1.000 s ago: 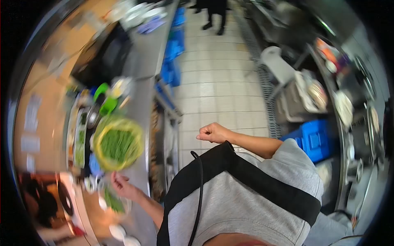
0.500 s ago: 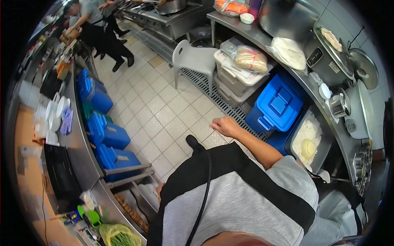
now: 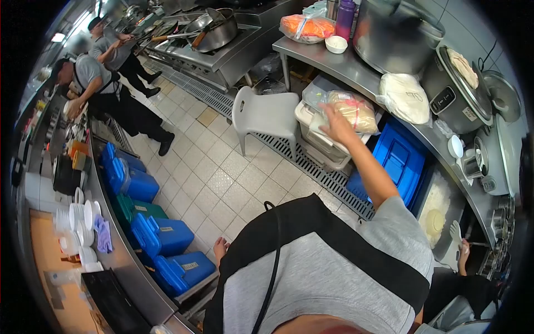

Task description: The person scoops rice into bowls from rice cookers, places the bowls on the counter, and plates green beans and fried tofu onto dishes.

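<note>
My right hand (image 3: 338, 127) reaches forward with its fingers stretched apart and holds nothing. It is over the edge of a pale lidded storage bin (image 3: 305, 116), next to a clear plastic bag of beige food (image 3: 351, 112) with red markings. Whether the fingertips touch the bag or the lid, I cannot tell. My left hand (image 3: 221, 247) hangs low at my left side, partly hidden by my apron. Its visible fingers look loosely extended, with nothing in them. Below my right forearm is a blue lidded bin (image 3: 397, 161).
A grey plastic chair (image 3: 266, 114) stands ahead on the tiled floor (image 3: 222, 178). Blue bins (image 3: 167, 234) line the left counter. Two co-workers (image 3: 94, 83) stand far left. Near lower right, another person's hand (image 3: 463, 253) holds a white paddle (image 3: 453, 239) beside a rice container (image 3: 436, 209).
My right hand has moved forward from above the floor to the storage bin, and its fingers have spread. My left hand shows more. A person's hand with a paddle has appeared at lower right.
</note>
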A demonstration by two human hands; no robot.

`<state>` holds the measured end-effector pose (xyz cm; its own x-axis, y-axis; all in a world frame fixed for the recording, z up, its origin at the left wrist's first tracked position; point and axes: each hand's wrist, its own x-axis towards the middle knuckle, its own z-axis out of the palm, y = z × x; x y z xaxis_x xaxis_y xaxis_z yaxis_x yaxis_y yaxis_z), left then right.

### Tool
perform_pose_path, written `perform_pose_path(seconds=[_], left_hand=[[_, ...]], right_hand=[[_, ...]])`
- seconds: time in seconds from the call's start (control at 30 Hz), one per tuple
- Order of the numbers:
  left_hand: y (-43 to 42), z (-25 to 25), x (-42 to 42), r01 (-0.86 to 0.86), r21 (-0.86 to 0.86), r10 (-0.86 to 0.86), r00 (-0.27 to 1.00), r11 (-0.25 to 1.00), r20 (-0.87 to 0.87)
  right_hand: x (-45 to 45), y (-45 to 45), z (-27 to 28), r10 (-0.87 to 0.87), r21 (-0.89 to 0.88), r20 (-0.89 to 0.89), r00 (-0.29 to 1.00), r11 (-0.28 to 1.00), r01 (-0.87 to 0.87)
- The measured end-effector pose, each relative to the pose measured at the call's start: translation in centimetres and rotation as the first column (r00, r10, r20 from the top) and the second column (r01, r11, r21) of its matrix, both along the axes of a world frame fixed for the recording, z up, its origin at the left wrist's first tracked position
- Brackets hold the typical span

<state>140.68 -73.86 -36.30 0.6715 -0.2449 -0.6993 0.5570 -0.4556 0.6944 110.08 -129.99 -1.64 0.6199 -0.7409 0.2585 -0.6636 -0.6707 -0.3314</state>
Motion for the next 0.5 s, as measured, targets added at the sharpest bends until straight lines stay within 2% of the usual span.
perform_pose_path(seconds=[0.03, 0.07, 0.13, 0.2, 0.23, 0.3, 0.37, 0.43, 0.5], left_hand=[[-2.2, 2.0, 0.4, 0.007, 0.037, -0.007, 1.000, 0.999, -0.011], [-5.5, 6.8, 0.2, 0.015, 0.073, -0.013, 1.000, 0.997, -0.023], [-7.2, 5.3, 1.8, 0.012, -0.011, -0.012, 1.000, 1.000, -0.025], [-6.6, 1.1, 2.5, -0.016, -0.083, 0.016, 1.000, 0.996, 0.009], [-6.8, 0.6, 2.0, 0.001, -0.043, 0.000, 1.000, 0.999, 0.028], [-7.9, 2.1, 0.9, 0.152, 0.236, -0.161, 0.987, 0.960, 0.020], [-9.3, 3.3, -0.5, 0.314, 0.421, -0.331, 0.943, 0.851, -0.035], [-12.1, 4.7, -1.2, 0.435, 0.492, -0.460, 0.884, 0.754, -0.077], [-16.3, 7.0, -1.1, 0.524, 0.517, -0.560, 0.822, 0.676, -0.101]], right_hand=[[0.4, -2.8, 0.3, -0.042, -0.014, 0.036, 0.998, 0.999, 0.042], [0.7, -5.8, 0.6, -0.083, -0.027, 0.074, 0.994, 0.996, 0.085], [1.0, -12.6, 0.6, -0.138, -0.013, 0.209, 0.968, 0.990, 0.143], [1.2, -18.9, 0.1, -0.244, -0.075, 0.261, 0.934, 0.959, 0.272], [1.7, -21.6, -0.1, -0.279, -0.108, 0.290, 0.915, 0.941, 0.321], [2.8, -25.5, 1.9, -0.409, -0.119, 0.141, 0.902, 0.897, 0.425], [4.1, -30.1, 3.4, -0.488, -0.096, 0.021, 0.873, 0.868, 0.487], [4.6, -34.1, 3.6, -0.513, -0.140, -0.039, 0.857, 0.852, 0.504], [4.4, -38.7, 2.8, -0.486, -0.025, 0.066, 0.871, 0.872, 0.488]])
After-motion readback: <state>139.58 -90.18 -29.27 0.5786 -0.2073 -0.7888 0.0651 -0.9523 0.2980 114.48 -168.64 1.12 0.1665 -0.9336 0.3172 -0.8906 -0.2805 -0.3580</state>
